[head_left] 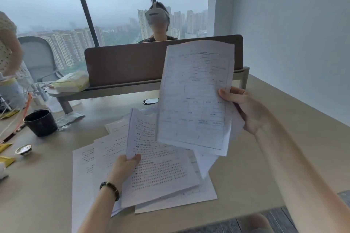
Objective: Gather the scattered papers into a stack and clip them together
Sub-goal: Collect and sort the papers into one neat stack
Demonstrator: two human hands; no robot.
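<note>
Several printed white papers (91, 172) lie fanned out and overlapping on the beige desk (43, 191). My right hand (246, 109) holds a small bunch of sheets (195, 96) upright above the desk, thumb across their right edge; the front one carries a table form. My left hand (126, 164), with a dark bead bracelet on the wrist, pinches the lower left edge of a text-covered sheet (159, 166) whose upper part lifts off the pile. No clip is visible.
A black cup (40, 122) and a small silver dish (23, 150) stand at the left, with yellow packets and cables. A brown divider panel (123, 64) crosses the desk's far side; a person wearing a headset sits behind it. Another person's arm shows at far left.
</note>
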